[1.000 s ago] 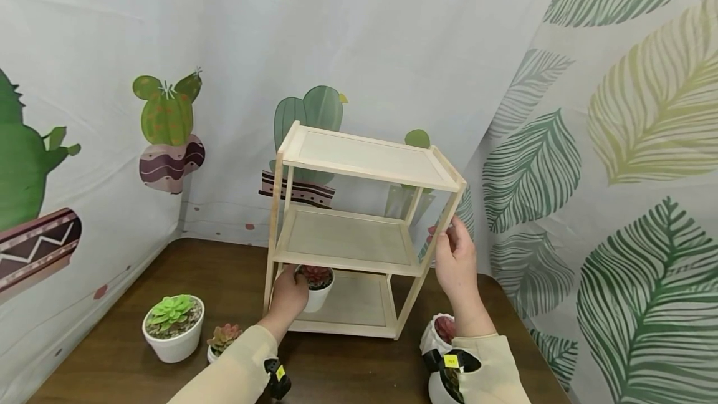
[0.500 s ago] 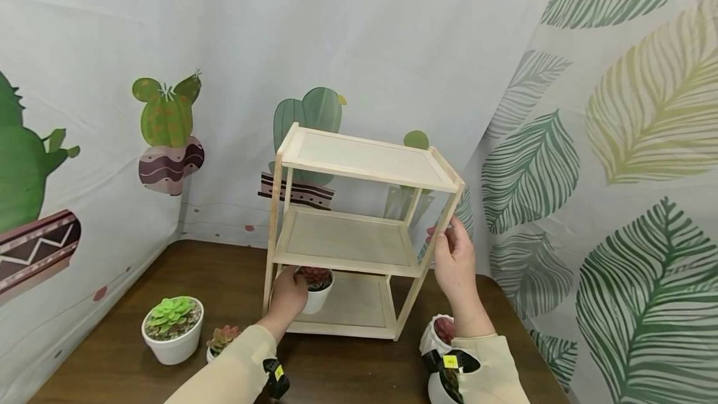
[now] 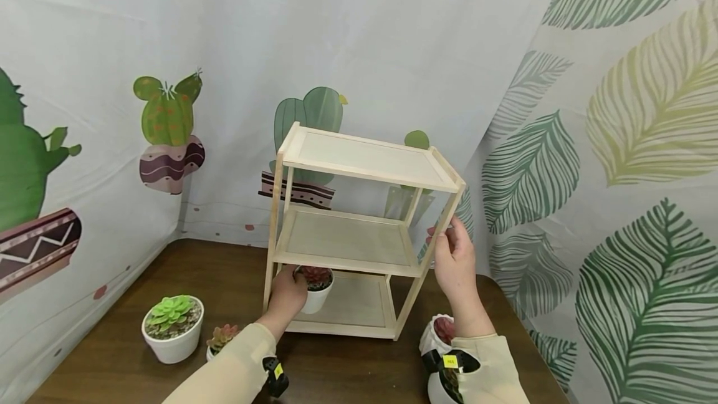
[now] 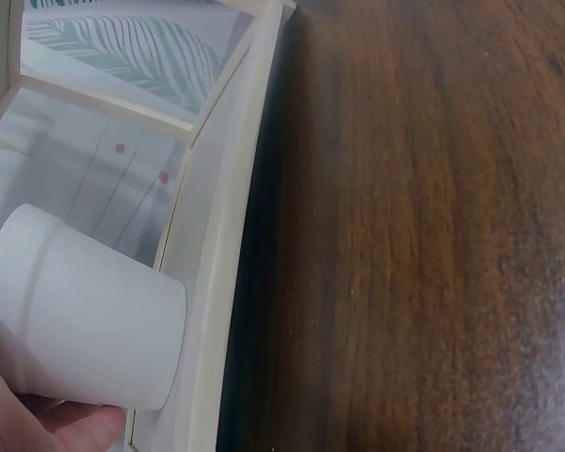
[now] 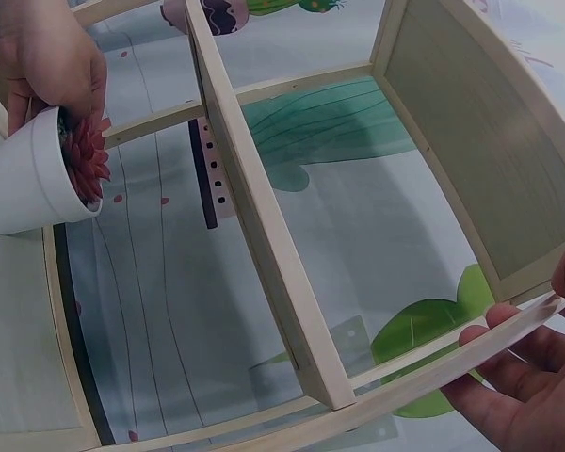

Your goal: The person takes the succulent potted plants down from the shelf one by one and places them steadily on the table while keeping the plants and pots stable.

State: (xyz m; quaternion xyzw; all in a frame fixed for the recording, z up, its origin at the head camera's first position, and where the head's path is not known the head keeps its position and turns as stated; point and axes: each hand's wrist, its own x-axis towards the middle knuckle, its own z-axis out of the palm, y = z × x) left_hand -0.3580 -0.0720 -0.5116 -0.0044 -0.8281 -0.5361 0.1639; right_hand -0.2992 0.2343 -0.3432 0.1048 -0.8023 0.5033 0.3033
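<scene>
My left hand [image 3: 288, 295] grips a white pot [image 4: 99, 315] with a red succulent [image 5: 87, 160] by its rim. The pot stands over the left part of the bottom shelf [image 3: 359, 301], its base right at the board. Around the right front post [image 5: 508, 334] of the pale wooden three-tier rack [image 3: 364, 170] curl the fingers of my right hand [image 3: 455, 260], thumb in front. In the head view, the middle shelf's front rail passes just above the potted succulent.
A white pot with a green succulent [image 3: 172, 323] stands on the brown table [image 3: 224, 273] at left, beside a smaller reddish succulent [image 3: 223, 336]. Near my right forearm are a white pot with a red plant [image 3: 440, 332] and another white pot [image 3: 440, 389]. A printed curtain [image 3: 359, 30] hangs behind the rack.
</scene>
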